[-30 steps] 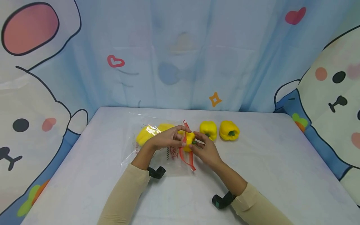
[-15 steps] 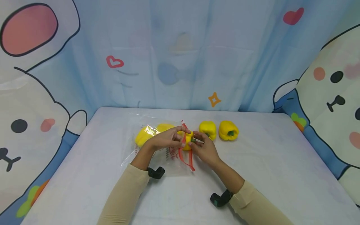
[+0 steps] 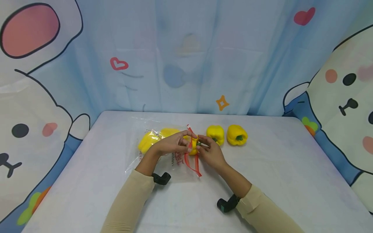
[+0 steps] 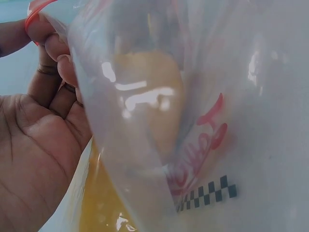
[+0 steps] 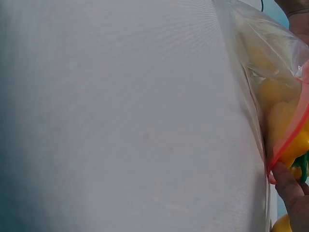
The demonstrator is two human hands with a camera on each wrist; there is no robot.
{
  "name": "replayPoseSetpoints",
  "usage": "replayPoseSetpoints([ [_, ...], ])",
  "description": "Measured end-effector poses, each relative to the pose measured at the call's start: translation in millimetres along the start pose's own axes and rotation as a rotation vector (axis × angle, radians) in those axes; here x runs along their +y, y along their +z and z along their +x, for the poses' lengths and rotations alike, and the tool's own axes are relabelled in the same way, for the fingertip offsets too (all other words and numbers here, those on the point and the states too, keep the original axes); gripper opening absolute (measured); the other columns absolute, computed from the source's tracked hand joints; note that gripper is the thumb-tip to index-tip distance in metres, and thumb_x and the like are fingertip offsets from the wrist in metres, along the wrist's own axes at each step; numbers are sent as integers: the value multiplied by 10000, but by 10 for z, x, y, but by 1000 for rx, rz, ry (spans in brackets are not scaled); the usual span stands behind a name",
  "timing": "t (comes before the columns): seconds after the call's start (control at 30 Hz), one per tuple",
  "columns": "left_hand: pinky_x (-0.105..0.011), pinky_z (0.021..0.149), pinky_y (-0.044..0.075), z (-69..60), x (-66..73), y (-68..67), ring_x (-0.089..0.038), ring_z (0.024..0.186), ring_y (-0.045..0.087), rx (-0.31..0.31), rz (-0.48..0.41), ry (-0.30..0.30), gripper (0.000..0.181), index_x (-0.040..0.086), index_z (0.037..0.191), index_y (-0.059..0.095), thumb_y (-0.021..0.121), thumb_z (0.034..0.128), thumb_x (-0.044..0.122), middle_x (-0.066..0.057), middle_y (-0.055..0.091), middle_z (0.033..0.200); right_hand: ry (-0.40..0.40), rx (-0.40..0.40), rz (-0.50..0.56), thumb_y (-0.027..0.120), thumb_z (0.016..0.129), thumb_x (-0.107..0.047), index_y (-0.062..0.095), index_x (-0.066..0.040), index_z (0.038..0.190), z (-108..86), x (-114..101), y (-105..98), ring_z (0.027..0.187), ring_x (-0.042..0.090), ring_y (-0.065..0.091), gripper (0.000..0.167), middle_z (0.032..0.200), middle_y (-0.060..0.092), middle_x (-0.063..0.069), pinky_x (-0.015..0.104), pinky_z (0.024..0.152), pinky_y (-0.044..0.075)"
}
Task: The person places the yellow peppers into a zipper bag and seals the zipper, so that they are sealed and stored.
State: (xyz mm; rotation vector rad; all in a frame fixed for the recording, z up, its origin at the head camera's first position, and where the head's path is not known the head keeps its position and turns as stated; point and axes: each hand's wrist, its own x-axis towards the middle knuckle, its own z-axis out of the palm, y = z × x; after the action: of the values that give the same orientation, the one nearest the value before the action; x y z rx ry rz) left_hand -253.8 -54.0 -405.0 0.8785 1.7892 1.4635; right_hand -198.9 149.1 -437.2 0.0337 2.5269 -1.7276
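Observation:
A clear plastic zip bag (image 3: 186, 176) with a red-edged mouth lies on the table, two yellow bell peppers (image 3: 147, 142) showing inside. My left hand (image 3: 172, 143) pinches the red edge (image 4: 35, 18) and keeps the mouth raised. At that mouth, my right hand (image 3: 212, 154) holds another yellow bell pepper (image 3: 194, 149) by its stem end, fingers above and thumb below. In the right wrist view this pepper (image 5: 285, 123) is largely within the bag, its green stem (image 5: 303, 166) pointing out towards the right fingers. The left wrist view shows mostly blurred plastic and the left palm (image 4: 38, 145).
Right of the bag, two loose yellow bell peppers, one nearer (image 3: 215, 133) and one farther right (image 3: 237, 135), sit on the white-covered table (image 3: 276, 155). A blue cartoon curtain (image 3: 186, 81) hangs behind the table.
The right hand and its pepper have shifted slightly left, deeper into the bag's mouth. The bagged peppers have slid a little left. The left hand stays almost still at the red edge.

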Motion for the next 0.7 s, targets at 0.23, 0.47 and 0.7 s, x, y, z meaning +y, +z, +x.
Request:
replayPoseSetpoints([
  [0.23, -347, 619, 391, -4, -4, 0, -250, 620, 443, 8, 19, 3, 581, 46, 1398, 353, 602, 884, 150, 10, 594, 709, 14, -42, 44, 680, 921, -172, 413, -190, 1473, -13, -2, 1, 1320, 322, 537, 613, 1513, 445, 110, 398, 983, 505],
  [0.47, -350, 656, 391, -20, 28, 8, -321, 674, 426, 63, 40, -31, 615, 93, 1434, 315, 620, 902, 136, 4, 587, 716, -33, -50, 22, 686, 923, -193, 395, -143, 1483, -7, 8, 6, 1319, 346, 533, 633, 1516, 440, 144, 409, 991, 496],
  [0.7, -368, 640, 454, -48, 86, -11, -342, 630, 439, 125, 105, -105, 655, 119, 1460, 304, 636, 895, 128, -21, 567, 709, -21, -35, -2, 687, 924, -191, 395, -154, 1483, 3, 14, 24, 1314, 338, 539, 632, 1485, 468, 156, 410, 997, 494],
])
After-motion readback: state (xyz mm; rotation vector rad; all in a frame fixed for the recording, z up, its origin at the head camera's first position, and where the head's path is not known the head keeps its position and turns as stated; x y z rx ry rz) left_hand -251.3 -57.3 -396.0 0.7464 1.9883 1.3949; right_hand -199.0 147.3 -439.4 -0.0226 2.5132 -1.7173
